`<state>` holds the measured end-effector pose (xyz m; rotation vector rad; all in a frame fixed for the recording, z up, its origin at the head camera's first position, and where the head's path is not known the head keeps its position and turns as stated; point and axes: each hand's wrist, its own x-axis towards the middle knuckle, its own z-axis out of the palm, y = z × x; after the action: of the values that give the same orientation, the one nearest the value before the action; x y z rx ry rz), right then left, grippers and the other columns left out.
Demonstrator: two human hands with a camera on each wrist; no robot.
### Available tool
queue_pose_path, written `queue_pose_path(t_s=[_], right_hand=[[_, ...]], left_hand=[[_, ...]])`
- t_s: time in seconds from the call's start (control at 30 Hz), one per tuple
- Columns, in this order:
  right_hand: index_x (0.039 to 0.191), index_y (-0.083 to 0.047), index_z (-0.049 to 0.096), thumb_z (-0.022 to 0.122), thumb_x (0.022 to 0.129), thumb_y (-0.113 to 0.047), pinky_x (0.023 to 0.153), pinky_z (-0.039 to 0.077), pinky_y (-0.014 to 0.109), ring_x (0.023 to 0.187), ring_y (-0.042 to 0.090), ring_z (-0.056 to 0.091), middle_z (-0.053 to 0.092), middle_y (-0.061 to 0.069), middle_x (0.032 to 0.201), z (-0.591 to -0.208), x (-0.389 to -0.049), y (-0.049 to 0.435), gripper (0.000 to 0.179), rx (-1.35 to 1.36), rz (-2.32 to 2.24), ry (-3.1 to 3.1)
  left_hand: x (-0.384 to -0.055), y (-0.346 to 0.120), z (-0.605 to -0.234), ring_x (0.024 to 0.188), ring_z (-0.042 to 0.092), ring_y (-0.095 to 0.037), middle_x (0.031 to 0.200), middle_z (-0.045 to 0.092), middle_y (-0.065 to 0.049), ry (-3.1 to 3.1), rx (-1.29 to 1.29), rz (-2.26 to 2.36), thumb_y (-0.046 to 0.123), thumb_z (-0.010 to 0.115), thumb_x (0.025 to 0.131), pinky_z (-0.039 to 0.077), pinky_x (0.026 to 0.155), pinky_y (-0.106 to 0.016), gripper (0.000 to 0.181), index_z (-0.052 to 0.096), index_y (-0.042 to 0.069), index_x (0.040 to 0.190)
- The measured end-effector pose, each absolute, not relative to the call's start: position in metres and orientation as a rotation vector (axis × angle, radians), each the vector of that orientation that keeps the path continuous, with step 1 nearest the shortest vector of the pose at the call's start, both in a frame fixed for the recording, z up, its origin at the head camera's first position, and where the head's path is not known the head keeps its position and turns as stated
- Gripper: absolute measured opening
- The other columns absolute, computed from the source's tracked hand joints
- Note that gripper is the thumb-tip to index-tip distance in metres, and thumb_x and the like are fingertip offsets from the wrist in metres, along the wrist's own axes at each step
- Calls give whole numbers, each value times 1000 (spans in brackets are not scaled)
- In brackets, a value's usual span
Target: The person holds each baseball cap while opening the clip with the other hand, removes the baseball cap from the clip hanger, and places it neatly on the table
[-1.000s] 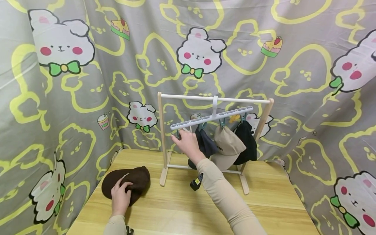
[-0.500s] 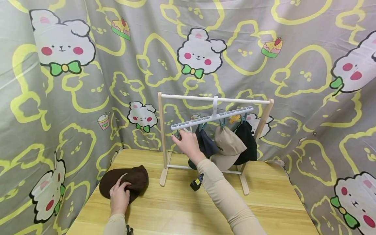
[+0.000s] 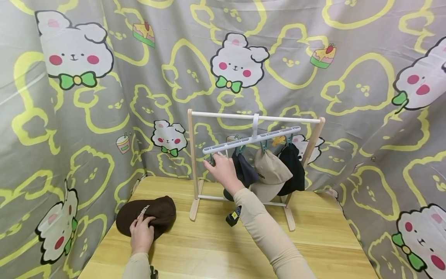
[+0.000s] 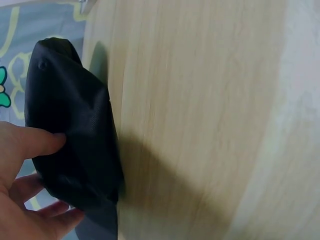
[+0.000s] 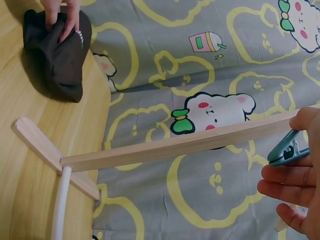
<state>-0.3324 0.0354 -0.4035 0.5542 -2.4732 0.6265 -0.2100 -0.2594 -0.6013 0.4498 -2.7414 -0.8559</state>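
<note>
My left hand (image 3: 142, 234) grips the crown of a dark brown baseball cap (image 3: 163, 211) at the left of the wooden table. Pale lettering shows above the cap's brim in the head view. In the left wrist view the thumb (image 4: 42, 142) presses one side of the cap (image 4: 75, 120), fingers on the other. My right hand (image 3: 223, 170) is up at the left end of a light grey clip hanger (image 3: 230, 145). Between thumb and fingers it pinches a teal clip (image 5: 286, 150), with no cap at that clip.
The hanger hooks over the white top bar (image 3: 223, 115) of a wooden rack. A navy cap (image 3: 244, 168), a beige cap (image 3: 270, 170) and a black cap (image 3: 294, 170) hang from its other clips. A patterned curtain (image 3: 167, 38) surrounds the table (image 3: 209, 248).
The brown cap has shifted slightly left and turned under my left hand, so more of its lettering shows. My right hand stays at the clip.
</note>
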Motion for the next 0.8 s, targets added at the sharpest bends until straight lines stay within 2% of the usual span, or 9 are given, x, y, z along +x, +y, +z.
queue_pose_path(t_s=[0.43,0.57,0.8], right_hand=[[65,-16,43,58,95,-44,54,25,25,46,12,35,37,-5,52,-401,-331,36,44,568,597,-2463],[65,-16,42,58,95,-44,54,25,25,45,13,35,36,-5,53,-400,-330,36,44,562,588,-2476],[67,-15,42,57,96,-44,51,23,23,44,12,34,34,-5,53,-399,-330,35,44,568,547,-2481]], left_hand=[[-207,-257,-602,138,20,-57,153,27,-31,-2728,383,-874,1,53,90,26,108,-70,43,58,6,132],[-206,-256,-601,136,21,-58,152,26,-32,-2706,389,-888,1,52,89,26,108,-70,45,56,6,134],[-202,-253,-599,136,24,-55,153,26,-31,-2642,439,-931,5,50,91,32,101,-70,45,52,6,137]])
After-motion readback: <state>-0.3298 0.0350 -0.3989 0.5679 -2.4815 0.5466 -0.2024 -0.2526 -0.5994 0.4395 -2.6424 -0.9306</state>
